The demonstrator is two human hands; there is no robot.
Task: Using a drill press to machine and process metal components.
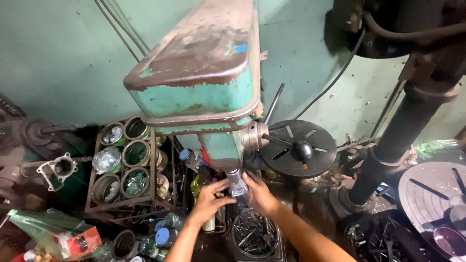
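The shiny drill chuck [237, 182] (under the green drill press [204, 92]) is gripped by the left hand [209, 200] and right hand [258, 193], fingers curled around it.

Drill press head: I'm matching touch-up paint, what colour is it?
Green, worn to rusty brown on top; head view.

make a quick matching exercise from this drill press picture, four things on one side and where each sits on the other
Things:
1. drill chuck
2. rack of tins
3. black feed-handle knob
4. round slotted table

Places:
a. far right of the view
b. between the left hand and right hand
c. left of the green machine head
d. just right of the spindle

Pairs: 1-b, 2-c, 3-d, 4-a
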